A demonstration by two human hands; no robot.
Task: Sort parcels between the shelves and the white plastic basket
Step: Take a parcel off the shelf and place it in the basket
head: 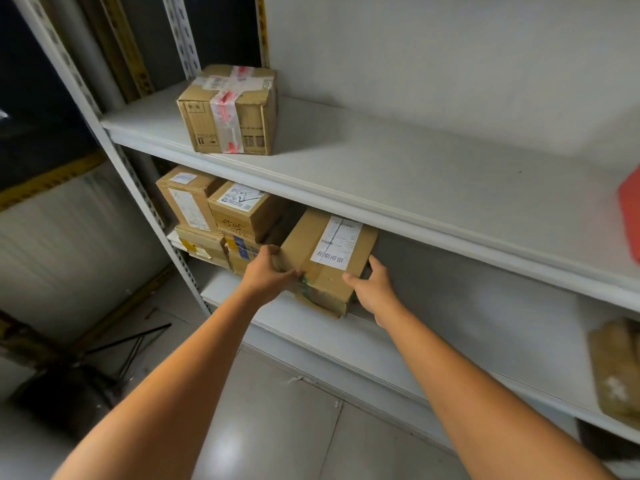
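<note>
**Item 1, held parcel** (329,258): brown cardboard box with a white shipping label (337,242) on top. It sits in the bay between the upper shelf (415,174) and the lower shelf (467,341), tilted, with its far end under the upper shelf's front lip and its near end over the lower shelf's front edge. Whether its underside rests on the lower shelf cannot be told.

**Item 2, left hand** (268,275): at the parcel's 8 o'clock corner. The fingers (289,273) are curled over the near left edge, gripping it.

**Item 3, right hand** (374,289): at the parcel's 4 o'clock corner. The thumb lies on the top face and the fingers (376,266) wrap round the right side, clamped on the box.

**Item 4, taped box** (230,110): on the upper shelf, at 11 o'clock from the held parcel, bound with clear tape printed in red. It stands alone.

**Item 5, stacked boxes** (214,216): several labelled cartons piled at the lower shelf's left end, at 9 to 10 o'clock and just beside the held parcel.

**Item 6, red item** (630,213): at the frame's 3 o'clock edge on the upper shelf, cut off and blurred.

**Item 7, brown padded parcel** (616,368): on the lower shelf at 4 o'clock, well apart from the hands.

**Item 8, tripod** (121,348): black, on the floor (277,427) at 8 o'clock.
</note>
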